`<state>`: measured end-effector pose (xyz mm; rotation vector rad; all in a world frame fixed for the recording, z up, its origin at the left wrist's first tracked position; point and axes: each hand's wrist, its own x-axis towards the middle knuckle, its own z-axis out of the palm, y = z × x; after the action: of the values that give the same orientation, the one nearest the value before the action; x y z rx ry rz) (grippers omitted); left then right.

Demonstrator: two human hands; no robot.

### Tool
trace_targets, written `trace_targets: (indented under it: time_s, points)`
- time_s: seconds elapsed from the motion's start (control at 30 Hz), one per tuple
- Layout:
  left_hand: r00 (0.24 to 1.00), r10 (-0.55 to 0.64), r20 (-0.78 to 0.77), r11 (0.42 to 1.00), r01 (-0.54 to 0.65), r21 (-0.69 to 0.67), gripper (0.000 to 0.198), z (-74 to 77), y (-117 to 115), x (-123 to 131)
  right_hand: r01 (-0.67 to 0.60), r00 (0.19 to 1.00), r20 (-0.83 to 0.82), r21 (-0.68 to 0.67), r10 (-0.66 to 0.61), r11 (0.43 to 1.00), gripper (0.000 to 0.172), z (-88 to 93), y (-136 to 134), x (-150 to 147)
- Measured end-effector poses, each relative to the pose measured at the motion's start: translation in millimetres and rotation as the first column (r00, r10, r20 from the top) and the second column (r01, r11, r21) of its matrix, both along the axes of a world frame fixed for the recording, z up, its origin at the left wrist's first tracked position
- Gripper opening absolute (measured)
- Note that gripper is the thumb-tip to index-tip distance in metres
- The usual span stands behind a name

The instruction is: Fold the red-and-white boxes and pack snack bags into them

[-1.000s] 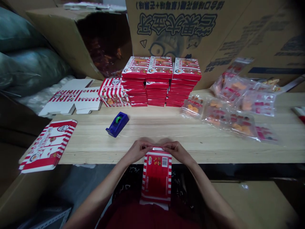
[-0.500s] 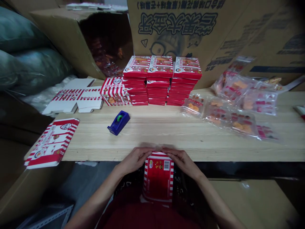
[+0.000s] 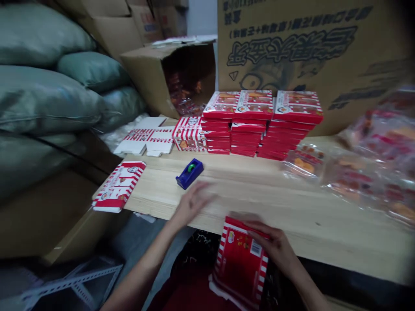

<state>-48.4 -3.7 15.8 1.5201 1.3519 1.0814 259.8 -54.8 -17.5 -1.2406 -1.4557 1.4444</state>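
My right hand (image 3: 274, 246) grips the upper right part of a red carton (image 3: 241, 259) with striped edges and a barcode, held at the table's front edge against my body. White flaps stick out at the carton's lower end. My left hand (image 3: 193, 203) is off the carton, blurred, its fingers spread in the air over the table. Just beyond it lies a blue tape dispenser (image 3: 190, 173) with a green core. On the left, flat red-and-white cartons (image 3: 119, 186) lie stacked at the table edge.
Stacks of filled red boxes (image 3: 253, 138) stand at the back, beside white unfolded cartons (image 3: 145, 140). Clear bags of snacks (image 3: 353, 177) spread over the right side. An open cardboard box (image 3: 145, 77) stands behind, with bulging sacks (image 3: 48, 95) at left.
My left hand has let go of the carton and moved toward the tape dispenser. My right hand keeps the carton, now tilted. The view has turned left.
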Motion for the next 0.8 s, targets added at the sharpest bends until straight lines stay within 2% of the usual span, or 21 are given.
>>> trace_targets:
  time_s: [0.03, 0.07, 0.1, 0.13, 0.23, 0.37, 0.6, 0.8]
  points:
    - [0.975, 0.220, -0.039, 0.974, -0.218, 0.059, 0.044, -0.4, 15, -18, 0.035, 0.999, 0.002, -0.015, -0.035, 0.999, 0.032, 0.5, 2, 5]
    - [0.921, 0.381, -0.074, 0.924, -0.377, 0.068, 0.040, -1.2, 30, -37, 0.069, 0.998, 0.001, -0.024, -0.069, 0.997, 0.033, 1.9, 4, 10]
    - [0.887, 0.452, -0.099, 0.892, -0.452, 0.022, 0.035, -2.5, 43, -54, 0.099, 0.995, 0.000, -0.023, -0.099, 0.995, 0.034, 4.2, 5, 15]
    - [0.878, 0.466, -0.111, 0.882, -0.470, -0.021, 0.030, -4.4, 55, -68, 0.127, 0.992, 0.003, -0.016, -0.127, 0.992, 0.035, 7.4, 6, 20]
    - [0.911, 0.400, -0.099, 0.897, -0.411, -0.162, 0.029, -11.2, 76, -92, 0.189, 0.981, 0.047, 0.019, -0.190, 0.982, 0.041, 19.7, 8, 30]
    - [0.936, 0.351, -0.028, 0.898, -0.345, -0.274, 0.034, -17.7, 85, -93, 0.239, 0.965, 0.092, 0.085, -0.247, 0.967, 0.042, 37.4, 4, 35]
    - [0.878, 0.457, 0.140, 0.869, -0.408, -0.280, 0.038, -25.5, 83, -85, 0.275, 0.958, 0.030, 0.186, -0.285, 0.943, 0.033, 60.7, 1, 22]
    - [0.843, 0.480, 0.241, 0.872, -0.428, -0.238, 0.047, -41.2, 60, -86, 0.352, 0.936, -0.018, 0.096, -0.352, 0.931, 0.035, 51.8, 9, 15]
